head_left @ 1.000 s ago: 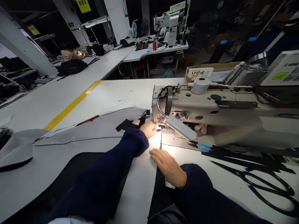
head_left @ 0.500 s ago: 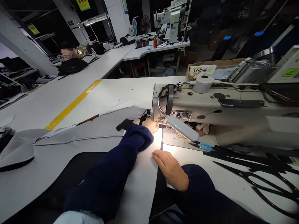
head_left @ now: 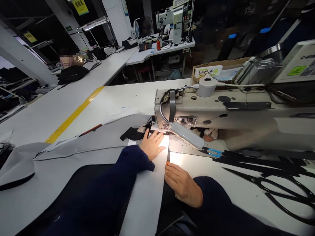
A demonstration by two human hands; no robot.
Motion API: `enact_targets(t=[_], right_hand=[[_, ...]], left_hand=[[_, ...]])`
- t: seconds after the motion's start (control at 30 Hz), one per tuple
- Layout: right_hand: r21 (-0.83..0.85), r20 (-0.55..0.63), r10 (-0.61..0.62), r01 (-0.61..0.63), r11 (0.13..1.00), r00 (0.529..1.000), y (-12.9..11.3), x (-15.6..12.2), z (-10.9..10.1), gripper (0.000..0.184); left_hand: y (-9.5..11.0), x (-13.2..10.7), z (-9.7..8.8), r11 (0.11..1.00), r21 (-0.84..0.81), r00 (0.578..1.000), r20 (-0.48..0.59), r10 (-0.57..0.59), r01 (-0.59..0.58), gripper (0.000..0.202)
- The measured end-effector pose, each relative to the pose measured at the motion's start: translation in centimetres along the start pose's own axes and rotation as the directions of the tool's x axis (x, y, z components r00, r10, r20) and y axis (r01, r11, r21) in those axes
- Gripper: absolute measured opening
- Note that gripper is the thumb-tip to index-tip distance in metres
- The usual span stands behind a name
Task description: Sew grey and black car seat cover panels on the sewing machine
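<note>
My left hand (head_left: 152, 146) lies flat with its fingers spread, pressing on light grey fabric (head_left: 145, 193) in front of the sewing machine (head_left: 182, 106). Its fingertips are close to the lit needle area. Lower right, my right hand (head_left: 184, 184) has its fingers closed on the fabric's right edge, where a dark strip runs along and a small orange piece (head_left: 167, 163) shows at the fingertips. A black strap piece (head_left: 130, 133) lies left of the needle area, near a white label (head_left: 132, 142). The grey lamp head (head_left: 187, 135) partly hides the machine's needle area.
Large black scissors (head_left: 275, 186) lie on the right, near thread snips with blue handles (head_left: 214, 152) and black strips. A box (head_left: 209, 70) stands behind the machine. Yellow tape (head_left: 76, 113) crosses the table at left. Another person (head_left: 69, 60) sits far back.
My left hand has drawn back from the needle area and now lies spread on the fabric. The right hand's fingers have closed on the edge, and the orange piece has come into view.
</note>
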State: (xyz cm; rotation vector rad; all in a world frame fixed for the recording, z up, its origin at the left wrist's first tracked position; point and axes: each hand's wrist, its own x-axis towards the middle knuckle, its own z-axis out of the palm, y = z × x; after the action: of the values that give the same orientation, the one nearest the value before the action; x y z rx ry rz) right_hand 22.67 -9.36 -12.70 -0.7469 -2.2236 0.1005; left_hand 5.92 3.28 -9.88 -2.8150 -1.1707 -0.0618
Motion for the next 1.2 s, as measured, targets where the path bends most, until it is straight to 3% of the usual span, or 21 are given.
enact_targets(t=[0.23,0.33,0.4,0.47,0.53,0.63,0.77,0.93,1.07,1.2], right_hand=[[0.007,0.037,-0.061,0.061,0.998,0.997,1.8,0.3,-0.7,0.035],[0.017,0.235,-0.067,0.065,0.998,0.970,2.3,0.6,-1.7,0.042],[0.030,0.382,-0.071,0.065,0.997,0.921,2.1,0.6,-1.8,0.046],[0.038,0.443,-0.084,0.075,0.996,0.893,1.1,0.3,-0.9,0.044],[0.021,0.421,-0.050,0.045,0.999,0.906,-0.6,-0.3,0.9,0.033],[-0.007,0.405,0.090,-0.095,0.995,0.910,-3.7,-1.6,3.5,0.026],[-0.017,0.435,0.183,-0.195,0.981,0.882,-6.0,-2.7,4.6,0.023],[0.034,0.435,0.111,-0.139,0.990,0.894,-6.2,-3.1,4.4,0.017],[-0.091,0.325,0.250,-0.233,0.968,0.912,-6.8,-2.9,4.2,0.015],[-0.183,0.263,0.077,-0.029,0.983,0.962,-7.0,-1.4,2.8,0.025]], left_hand=[[-1.5,1.6,-0.2,0.999,-0.039,0.997,0.072,0.010,-0.007,0.051],[-1.3,1.3,-0.7,0.999,-0.039,0.998,0.065,0.011,-0.009,0.053],[-0.3,0.6,-1.2,0.999,-0.053,0.999,0.046,-0.012,0.014,0.060],[1.4,-0.3,-1.8,0.995,-0.087,0.998,0.045,-0.053,0.057,0.071],[3.3,-1.4,-2.5,0.986,-0.122,0.991,0.083,-0.103,0.113,0.079],[5.8,-3.3,-3.6,0.977,-0.149,0.974,0.186,-0.126,0.155,0.079],[7.6,-5.5,-4.7,0.968,-0.214,0.962,0.263,-0.070,0.129,0.074],[8.0,-6.9,-4.6,0.962,-0.230,0.966,0.244,-0.089,0.147,0.060],[7.8,-7.2,-3.8,0.967,-0.218,0.978,0.189,-0.091,0.132,0.060],[6.7,-6.7,-2.9,0.981,-0.169,0.987,0.147,-0.067,0.091,0.053]])
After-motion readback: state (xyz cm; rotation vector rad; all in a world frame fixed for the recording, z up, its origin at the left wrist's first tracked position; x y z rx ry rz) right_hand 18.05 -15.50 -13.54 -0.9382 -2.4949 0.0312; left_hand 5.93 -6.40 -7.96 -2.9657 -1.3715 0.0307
